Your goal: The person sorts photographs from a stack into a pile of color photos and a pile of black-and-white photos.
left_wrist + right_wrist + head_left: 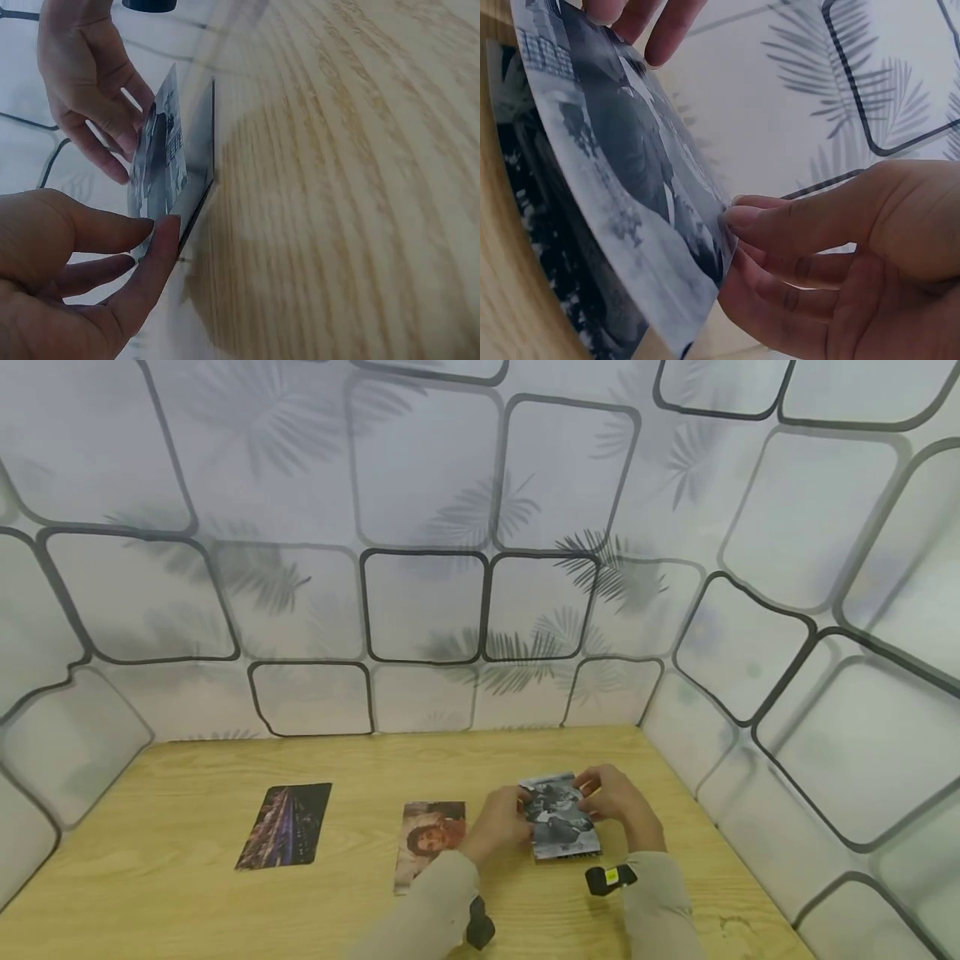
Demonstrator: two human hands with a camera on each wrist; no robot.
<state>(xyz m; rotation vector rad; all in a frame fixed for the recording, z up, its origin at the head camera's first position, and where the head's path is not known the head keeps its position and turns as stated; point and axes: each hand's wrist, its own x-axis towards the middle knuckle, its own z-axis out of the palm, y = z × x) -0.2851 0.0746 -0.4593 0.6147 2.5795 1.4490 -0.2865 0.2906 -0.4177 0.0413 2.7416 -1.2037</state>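
Note:
A black-and-white photo print (558, 818) is held by its two sides, slightly above the wood-grain table (337, 910). My left hand (498, 822) pinches its left edge between thumb and fingertips. On the opposite edge, the thumb and fingers of my right hand (611, 797) pinch the print. Below it lies another dark print (562, 247), mostly covered by the upper one in the head view. In the left wrist view a wedge-shaped gap shows between the held print (161, 150) and the lower one (201, 150).
A colour print of a person (431, 839) lies left of my left hand, partly overlapped by the forearm. Farther left is a print of city lights at night (287, 825). Patterned curtain walls (420, 610) border the table at the back and both sides.

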